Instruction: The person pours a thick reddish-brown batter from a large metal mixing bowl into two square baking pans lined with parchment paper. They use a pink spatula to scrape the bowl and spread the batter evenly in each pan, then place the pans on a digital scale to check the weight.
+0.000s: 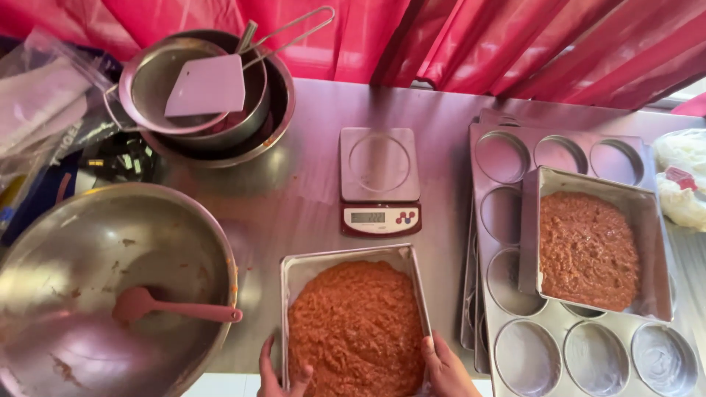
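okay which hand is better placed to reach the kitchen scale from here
Probably the right hand. It grips the right edge of the filled pan, and the scale sits just beyond that side. The left hand holds the pan's left corner, slightly farther away.

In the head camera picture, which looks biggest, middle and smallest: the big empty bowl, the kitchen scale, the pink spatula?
1. Big empty bowl, by far the largest.
2. Kitchen scale.
3. Pink spatula, lying inside the bowl.
The bowl sits nearer the camera than the scale, which exaggerates its size.

Both hands bare: left hand (pixel 283 375), right hand (pixel 446 367); no sleeves visible
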